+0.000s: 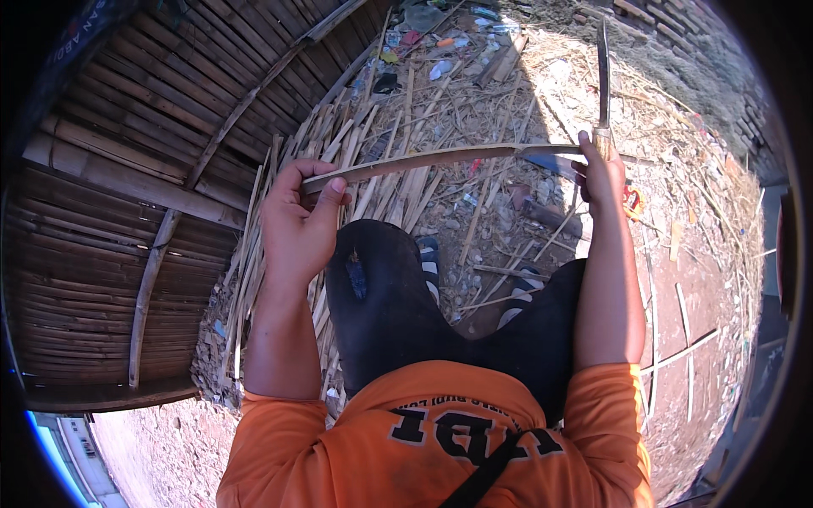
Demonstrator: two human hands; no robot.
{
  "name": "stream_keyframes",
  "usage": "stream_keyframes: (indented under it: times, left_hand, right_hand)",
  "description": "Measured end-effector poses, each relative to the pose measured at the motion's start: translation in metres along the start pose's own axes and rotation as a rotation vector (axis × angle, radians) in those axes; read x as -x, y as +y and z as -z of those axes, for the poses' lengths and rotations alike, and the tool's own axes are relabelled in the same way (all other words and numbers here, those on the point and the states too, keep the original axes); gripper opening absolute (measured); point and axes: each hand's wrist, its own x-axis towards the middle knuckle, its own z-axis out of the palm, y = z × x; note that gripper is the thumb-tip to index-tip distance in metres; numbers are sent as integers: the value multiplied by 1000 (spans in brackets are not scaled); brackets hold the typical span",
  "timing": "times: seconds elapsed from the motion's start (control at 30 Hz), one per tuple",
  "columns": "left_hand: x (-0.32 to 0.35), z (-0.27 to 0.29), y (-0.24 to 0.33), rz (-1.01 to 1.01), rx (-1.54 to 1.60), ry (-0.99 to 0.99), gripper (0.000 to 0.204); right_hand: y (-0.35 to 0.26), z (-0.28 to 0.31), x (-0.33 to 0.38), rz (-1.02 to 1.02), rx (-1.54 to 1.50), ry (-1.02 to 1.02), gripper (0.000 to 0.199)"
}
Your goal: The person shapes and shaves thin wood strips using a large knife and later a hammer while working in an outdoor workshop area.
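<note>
A long split bamboo strip (440, 157) spans from one hand to the other above my knees, bowed slightly upward. My left hand (298, 222) pinches its left end between thumb and fingers. My right hand (603, 179) is closed round the pale handle (602, 140) of a machete. The narrow dark blade (603, 76) points up and away from me. The strip's right end meets the fingers of this same hand; how firmly they grip it, I cannot tell.
Several split bamboo strips (398, 190) lie in a pile at left, beside a slatted bamboo wall (229, 110). Shavings and litter (440, 68) cover the ground ahead. A brick wall (677, 38) stands at far right. My sandalled feet (429, 267) are below the strip.
</note>
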Motion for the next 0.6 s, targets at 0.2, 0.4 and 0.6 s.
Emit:
stream_keyframes:
  times: [0.2, 0.4, 0.6]
  left_hand:
    - [-23, 17, 46, -54, -170, 76, 15]
    - [-53, 11, 43, -201, -394, 131, 20]
    - [-99, -32, 8, -355, -528, 270, 26]
  right_hand:
    - [0, -2, 2, -72, 214, -123, 46]
    - [13, 10, -17, 100, 577, -125, 47]
    - [-9, -10, 12, 202, 662, -186, 57]
